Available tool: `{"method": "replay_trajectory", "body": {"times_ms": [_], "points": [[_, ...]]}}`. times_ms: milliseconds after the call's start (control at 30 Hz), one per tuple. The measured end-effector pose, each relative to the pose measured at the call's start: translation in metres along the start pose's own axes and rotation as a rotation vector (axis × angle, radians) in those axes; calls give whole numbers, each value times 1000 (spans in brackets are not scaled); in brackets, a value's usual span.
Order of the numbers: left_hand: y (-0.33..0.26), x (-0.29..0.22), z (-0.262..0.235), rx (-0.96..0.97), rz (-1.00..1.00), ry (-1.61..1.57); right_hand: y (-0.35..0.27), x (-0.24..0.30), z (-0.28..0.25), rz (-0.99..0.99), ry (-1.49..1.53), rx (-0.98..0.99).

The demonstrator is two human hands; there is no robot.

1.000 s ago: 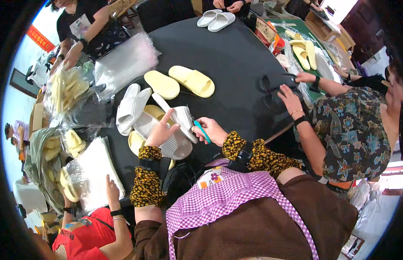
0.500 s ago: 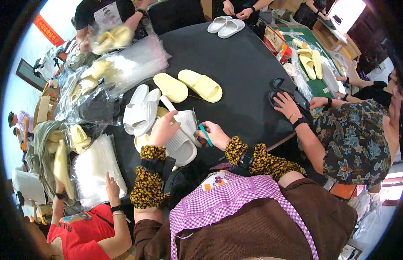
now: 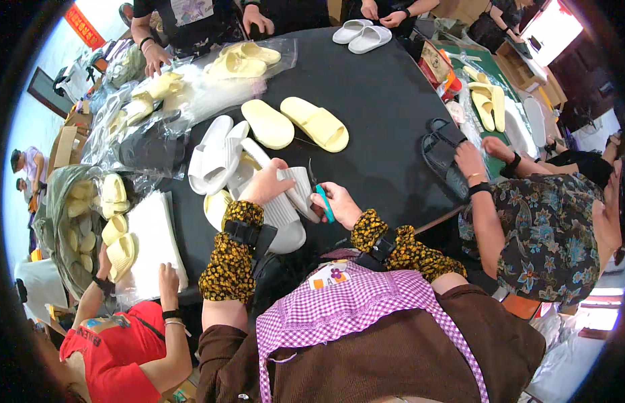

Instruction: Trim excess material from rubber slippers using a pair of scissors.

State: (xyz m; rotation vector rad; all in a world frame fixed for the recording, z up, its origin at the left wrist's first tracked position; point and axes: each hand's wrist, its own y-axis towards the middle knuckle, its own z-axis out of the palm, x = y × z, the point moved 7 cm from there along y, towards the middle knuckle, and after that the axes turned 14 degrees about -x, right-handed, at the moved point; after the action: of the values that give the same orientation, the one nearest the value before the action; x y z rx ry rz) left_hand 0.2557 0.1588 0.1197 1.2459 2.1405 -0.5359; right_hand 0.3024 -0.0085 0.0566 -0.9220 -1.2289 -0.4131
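Observation:
My left hand (image 3: pixel 264 184) grips a light grey slipper (image 3: pixel 300 190) by its ribbed strap, the slipper tilted up over other slippers. In my right hand (image 3: pixel 341 203), a pair of teal-handled scissors (image 3: pixel 325 204) is held against the slipper's right side, dark blades pointing away from me. Beneath lies another grey slipper (image 3: pixel 285 232), with a yellow slipper (image 3: pixel 217 207) partly covered at its left. A white-grey pair (image 3: pixel 217 156) rests to the left of my left hand. Farther out are two pale yellow slippers (image 3: pixel 268 125).
Clear plastic bags (image 3: pixel 191 101) with yellow slippers cover the table's far left. At left, a person in red handles yellow slippers by a stack of bags (image 3: pixel 151 238). To the right, another person touches dark slippers (image 3: pixel 441 158). A white pair (image 3: pixel 361 35) sits at the far edge.
The scissors' dark blades now show beside the slipper, which my left hand still holds. The person in red has lowered yellow slippers beside the bags; across the table, a bagged pair has been laid down.

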Motion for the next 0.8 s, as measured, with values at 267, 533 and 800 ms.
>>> {"method": "replay_trajectory", "body": {"times_ms": [267, 533, 800], "points": [[-38, -15, -30, -194, 143, -114, 0, 7, -3, -5, 3, -36], [-65, -7, -70, -222, -95, -311, -16, 54, -13, -98, 201, -130], [-95, -35, -100, -425, 52, -586, -39, 99, 1, -148, 224, -28]]}}
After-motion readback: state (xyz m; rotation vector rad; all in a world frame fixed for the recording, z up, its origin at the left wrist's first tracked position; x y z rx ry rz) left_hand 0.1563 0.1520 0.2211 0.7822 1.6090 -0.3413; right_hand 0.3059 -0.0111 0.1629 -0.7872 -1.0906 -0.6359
